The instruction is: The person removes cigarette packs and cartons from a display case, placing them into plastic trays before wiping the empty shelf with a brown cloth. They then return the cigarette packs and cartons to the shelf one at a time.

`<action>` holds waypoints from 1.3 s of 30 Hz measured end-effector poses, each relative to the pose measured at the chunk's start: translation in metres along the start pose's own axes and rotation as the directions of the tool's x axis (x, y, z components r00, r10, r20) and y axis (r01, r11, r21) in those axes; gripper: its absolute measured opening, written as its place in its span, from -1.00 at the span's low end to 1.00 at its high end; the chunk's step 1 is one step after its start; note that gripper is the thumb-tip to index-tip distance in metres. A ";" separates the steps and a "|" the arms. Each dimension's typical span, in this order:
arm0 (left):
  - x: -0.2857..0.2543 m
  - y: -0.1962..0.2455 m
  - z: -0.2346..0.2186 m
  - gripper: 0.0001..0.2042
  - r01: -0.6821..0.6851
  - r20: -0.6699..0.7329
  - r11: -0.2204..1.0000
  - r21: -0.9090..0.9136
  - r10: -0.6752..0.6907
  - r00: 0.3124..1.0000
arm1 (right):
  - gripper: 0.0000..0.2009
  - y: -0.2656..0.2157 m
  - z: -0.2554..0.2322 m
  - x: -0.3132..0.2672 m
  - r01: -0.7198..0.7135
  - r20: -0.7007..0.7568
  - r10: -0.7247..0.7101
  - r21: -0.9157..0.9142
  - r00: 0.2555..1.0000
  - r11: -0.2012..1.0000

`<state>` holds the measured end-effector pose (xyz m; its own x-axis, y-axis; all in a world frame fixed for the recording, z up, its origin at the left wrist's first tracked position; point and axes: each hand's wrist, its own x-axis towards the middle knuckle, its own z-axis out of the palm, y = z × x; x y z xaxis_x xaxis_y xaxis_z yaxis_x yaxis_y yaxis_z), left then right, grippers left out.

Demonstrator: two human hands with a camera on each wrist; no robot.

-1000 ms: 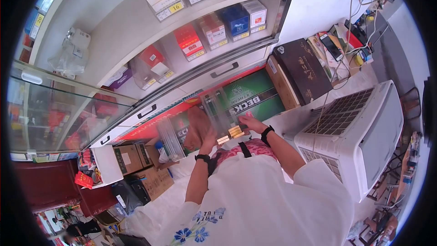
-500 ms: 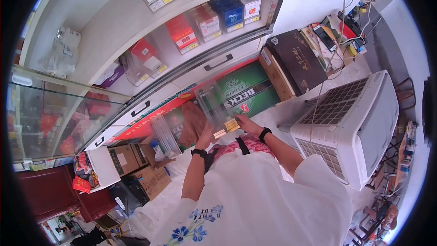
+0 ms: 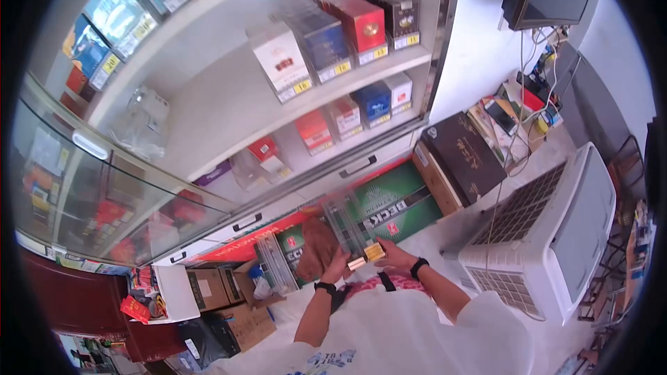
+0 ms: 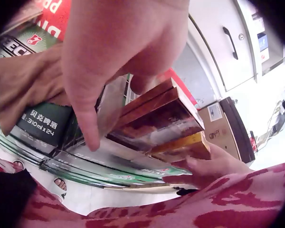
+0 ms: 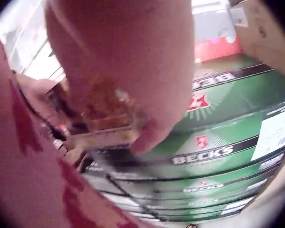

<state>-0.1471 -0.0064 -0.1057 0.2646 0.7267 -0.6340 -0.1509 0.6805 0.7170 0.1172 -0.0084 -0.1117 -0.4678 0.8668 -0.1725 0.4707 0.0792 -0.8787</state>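
Note:
A long clear plastic tray (image 3: 345, 223) lies over the green beer cases in front of my body, with gold-edged cigarette packs (image 3: 374, 252) at its near end. My left hand (image 3: 338, 266) grips the tray's left side; in the left wrist view its fingers straddle a clear plastic wall next to reddish-brown packs (image 4: 156, 116). On the other side, my right hand (image 3: 397, 257) holds the tray's right side. Its fingers lie against a yellow pack (image 4: 183, 148) in the left wrist view. A brown cloth (image 3: 318, 246) hangs over the cases beside my left hand.
Green Beck's cases (image 3: 396, 201) stand beneath the tray. More clear trays (image 3: 276, 264) lie to the left. Ahead rises a shelf (image 3: 229, 121) of priced cigarette packs with a glass door. A white air cooler (image 3: 528, 236) stands at the right, near a dark brown box (image 3: 464, 155).
The head view has tilted up, so the shelves, hands and tray sit lower in it and more of the upper shelves shows. Both hands stay on the tray's near end.

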 end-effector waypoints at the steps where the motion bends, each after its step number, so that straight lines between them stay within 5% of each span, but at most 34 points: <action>1: -0.001 0.001 0.003 -0.53 -0.007 -0.009 1.000 0.008 0.007 1.000 | 0.02 0.009 0.006 0.005 -0.016 0.019 0.015 0.095 1.000 0.995; 3: 0.000 0.009 0.001 -0.49 0.147 0.021 0.988 0.052 -0.148 0.989 | 0.02 0.029 0.013 0.014 -0.059 0.061 0.043 0.286 0.997 0.957; 6: 0.024 -0.018 -0.020 -0.41 0.026 0.104 0.991 0.133 -0.040 0.994 | 0.01 -0.004 -0.013 0.008 -0.187 0.188 0.114 0.441 0.976 0.878; 8: 0.025 -0.017 -0.022 -0.38 0.074 0.059 0.988 0.138 -0.083 0.995 | -0.04 -0.035 -0.028 0.004 -0.336 0.244 0.236 0.567 0.941 0.752; 15: -0.007 0.033 -0.011 -0.29 0.187 0.038 0.978 0.089 -0.191 0.981 | -0.05 -0.014 -0.011 0.015 -0.281 0.136 0.246 0.429 0.960 0.859; 18: -0.010 0.039 -0.024 -0.38 0.285 -0.151 0.945 0.162 -0.262 0.953 | -0.03 -0.022 -0.018 0.009 -0.258 0.110 0.233 0.400 0.966 0.880; 21: -0.007 0.031 -0.070 -0.51 0.131 -0.012 0.945 0.299 -0.133 0.991 | -0.05 -0.034 -0.022 0.003 -0.277 0.067 0.269 0.296 0.961 0.914; 24: -0.034 0.069 -0.068 -0.66 -0.169 0.043 0.909 0.381 0.166 0.985 | -0.11 -0.022 -0.022 0.008 -0.267 -0.063 0.268 0.024 0.961 0.964; 27: -0.107 0.174 -0.018 -0.74 -0.463 0.191 0.474 0.749 0.514 0.836 | -0.21 -0.065 -0.069 0.012 -0.263 -0.205 0.295 0.172 0.933 0.949; 28: -0.128 0.204 0.000 -0.79 -0.443 0.190 0.316 0.839 0.592 0.783 | -0.32 -0.105 -0.088 0.010 -0.180 -0.310 0.246 0.226 0.918 0.957; 30: -0.165 0.254 0.029 -0.88 -0.321 0.223 -0.003 0.947 0.726 0.650 | -0.44 -0.176 -0.130 0.013 -0.054 -0.200 0.138 0.377 0.970 0.925; 31: -0.174 0.275 0.037 -0.89 -0.348 0.291 -0.111 0.931 0.802 0.522 | -0.49 -0.207 -0.149 0.017 -0.001 -0.146 0.074 0.451 0.986 0.893; 33: -0.191 0.312 0.049 -0.89 -0.340 0.409 -0.319 0.884 0.882 0.236 | -0.59 -0.264 -0.175 0.029 0.299 -0.170 -0.262 0.252 0.950 0.921; 36: -0.212 0.365 0.059 -0.84 -0.307 0.397 -0.365 0.879 0.917 0.044 | -0.69 -0.334 -0.203 0.051 0.581 -0.186 -0.555 0.143 0.811 0.801; 39: -0.216 0.411 0.073 -0.72 -0.294 0.361 -0.370 0.881 0.929 -0.087 | -0.63 -0.384 -0.228 0.075 0.646 -0.295 -0.614 0.014 0.732 0.763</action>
<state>-0.1969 0.1093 0.3474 0.1804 0.5351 0.8253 0.8175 -0.5482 0.1768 0.0722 0.1381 0.3146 -0.4109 0.7308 0.5450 0.0464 0.6138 -0.7881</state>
